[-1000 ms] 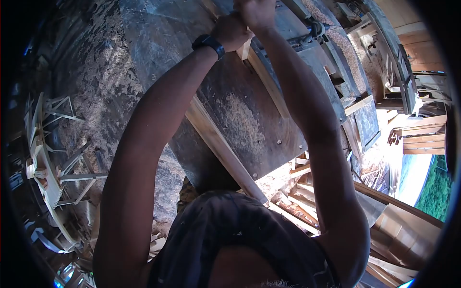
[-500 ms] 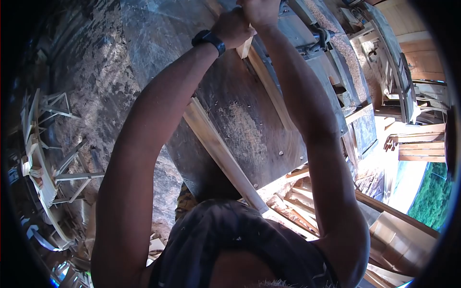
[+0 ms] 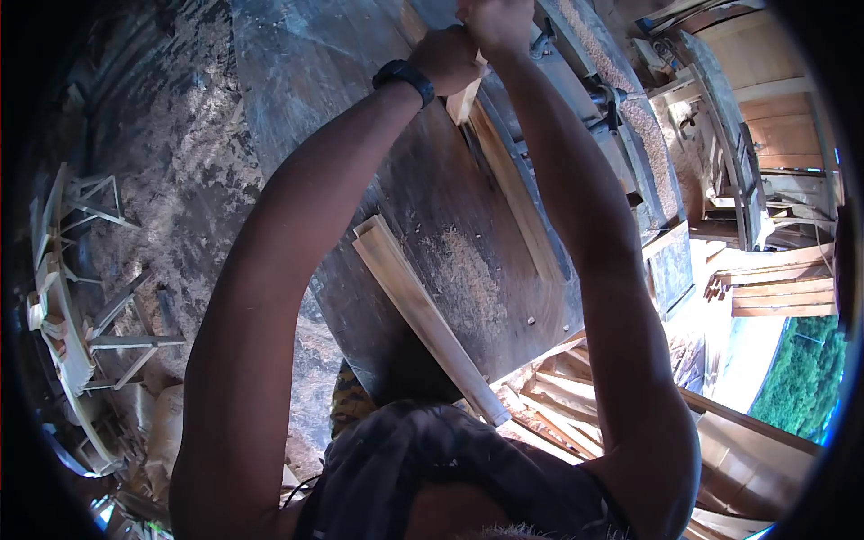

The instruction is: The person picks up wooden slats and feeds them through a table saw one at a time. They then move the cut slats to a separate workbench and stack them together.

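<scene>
Both arms stretch away over a dark, sawdust-dusted worktable (image 3: pixel 405 162). My left hand (image 3: pixel 445 61), with a black watch at the wrist, is closed on a short wooden piece (image 3: pixel 463 104), whose pale end shows below the fingers. Right beside it, my right hand (image 3: pixel 499 27) is also closed at the same piece, partly cut off by the top edge. A long wooden strip (image 3: pixel 513 184) runs along the table just below the hands, next to a dark slot (image 3: pixel 480 153). Closer to my body, narrow wooden strips (image 3: pixel 423 310) lie together across the table.
Metal rails with a clamp-like fitting (image 3: pixel 610 94) stand right of my right forearm. Offcuts (image 3: pixel 562 405) are heaped below the table's near edge. Stacked boards (image 3: pixel 783 292) lie at the far right, and a metal-legged frame (image 3: pixel 112 202) stands at the left.
My view has shifted, so the table and the loose strips appear lower. Both hands have moved slightly right in the picture, still closed at the wooden piece.
</scene>
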### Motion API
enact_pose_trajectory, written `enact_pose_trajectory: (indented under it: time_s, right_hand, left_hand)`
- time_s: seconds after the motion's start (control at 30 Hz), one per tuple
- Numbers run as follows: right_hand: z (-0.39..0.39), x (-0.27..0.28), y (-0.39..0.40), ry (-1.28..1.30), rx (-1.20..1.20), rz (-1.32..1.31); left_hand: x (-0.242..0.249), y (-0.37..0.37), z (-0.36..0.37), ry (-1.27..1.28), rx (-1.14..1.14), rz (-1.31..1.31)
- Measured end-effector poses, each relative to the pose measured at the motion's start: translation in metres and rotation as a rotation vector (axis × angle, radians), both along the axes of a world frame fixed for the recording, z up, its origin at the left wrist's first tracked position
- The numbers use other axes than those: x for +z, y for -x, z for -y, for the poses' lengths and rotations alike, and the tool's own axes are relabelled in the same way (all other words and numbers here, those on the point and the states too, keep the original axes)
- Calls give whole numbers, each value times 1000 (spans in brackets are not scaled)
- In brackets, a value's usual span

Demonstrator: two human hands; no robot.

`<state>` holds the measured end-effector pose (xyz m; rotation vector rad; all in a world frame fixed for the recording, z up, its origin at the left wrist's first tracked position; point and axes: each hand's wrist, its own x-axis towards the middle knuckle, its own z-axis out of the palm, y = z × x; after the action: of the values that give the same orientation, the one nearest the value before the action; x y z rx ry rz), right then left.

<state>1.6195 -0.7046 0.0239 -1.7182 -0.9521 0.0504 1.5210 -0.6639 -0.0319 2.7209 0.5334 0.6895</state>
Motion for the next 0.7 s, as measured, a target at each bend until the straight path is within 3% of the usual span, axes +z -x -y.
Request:
enact_pose_trajectory:
  time_s: [0.07,0.13,0.37,0.43,0.53,0.63,0.7]
  right_hand:
    - [7,3,7,-27,74,-108]
    - [18,15,21,-110,-32,-150]
    - [7,11,15,-72,-52,-86]
    - [-10,-6,1,-165,94,-128]
    - [-34,-12,-5,-202,-21,52]
    - [-43,-1,8,-161,56,-77]
    - [-58,-6,6,-254,89,-99]
  left_hand:
    - [-6,-3,-2,-47,0,10]
    - [-7,-3,2,-97,-2,8]
    - [-5,-5,-9,-68,29,-52]
    - [-5,-6,-17,-64,39,-66]
    - [-3,-7,-36,-82,58,-34]
    - [6,-3,-55,-55,102,-101]
    - [11,-1,-62,-76,274,-110]
